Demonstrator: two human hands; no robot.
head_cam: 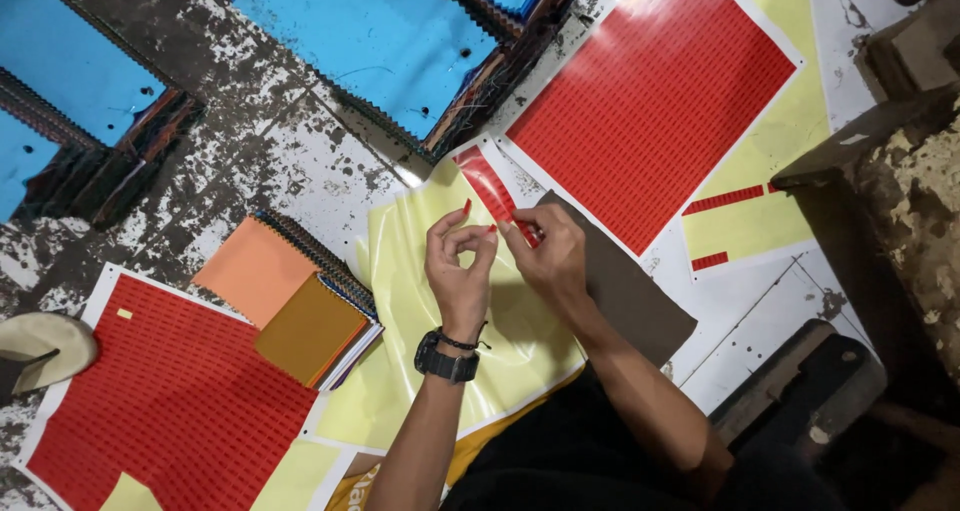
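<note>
My left hand [458, 261], with a black watch on the wrist, pinches a small red sticker between thumb and fingertips. My right hand [545, 251] holds a strip of red stickers [492, 189] on its backing, just to the right of the left hand. Both hands hover over a glossy yellow backing sheet [420, 301] and a brown fabric swatch [630, 291]. The fingertips of the two hands nearly touch.
A full red sticker sheet [650, 101] lies at the upper right, another [170, 391] at the lower left. Orange fabric swatch books [290, 301] sit left of my hands. Blue swatch stacks [370, 41] line the top. A dark wooden block [880, 141] stands at the right.
</note>
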